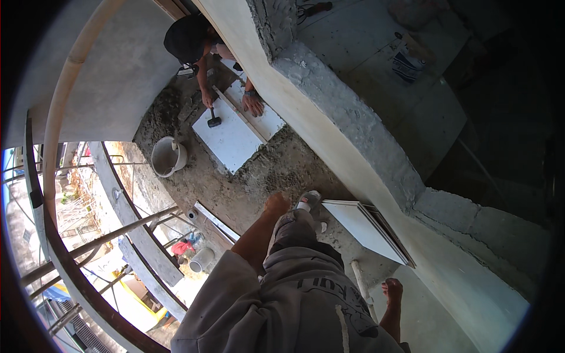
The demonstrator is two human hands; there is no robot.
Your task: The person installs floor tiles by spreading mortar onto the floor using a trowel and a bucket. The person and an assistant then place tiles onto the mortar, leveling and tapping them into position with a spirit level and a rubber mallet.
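My left hand (276, 202) reaches forward beside my sneakered foot (308, 202); its fingers are too small to make out. My right hand (392, 289) hangs at lower right near a pale pipe (360, 279), fingers curled; any content is hidden. Ahead, a co-worker (188, 41) bends over white tiles (225, 144), one hand holding a black rubber mallet (213, 122), the other (252, 103) spread beside a long straight batten (241, 115). A stack of tiles (359, 226) leans on the wall to the right of my foot.
A bucket (156, 162) stands on the rough mortar floor (200, 188). At left, a curved railing (126, 200) borders a drop with clutter below. Narrow boards (215, 223) lie near that edge. A rough-topped wall (353, 123) runs along the right, with a darker tiled room (424, 112) beyond.
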